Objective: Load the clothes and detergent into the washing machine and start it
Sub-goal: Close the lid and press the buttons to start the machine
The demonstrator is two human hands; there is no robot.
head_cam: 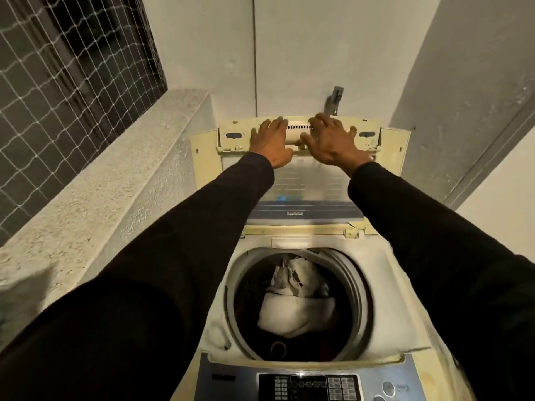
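Washing machine (388,299) lid (307,183) raised — left hand (270,143) and right hand (333,143) both spread flat against its top edge, fingers straight. Clothes (292,302) lie in the drum (358,287) — white over dark.

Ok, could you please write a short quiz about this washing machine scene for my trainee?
1. True or false: the lid is closed over the drum.
2. Where do the left hand and the right hand rest?
A. on the control panel
B. on the upper part of the raised lid
C. on the wall tap
3. Fill the gap: inside the drum lie ____.

Key
1. False: the lid stands raised and the drum is open.
2. B
3. clothes
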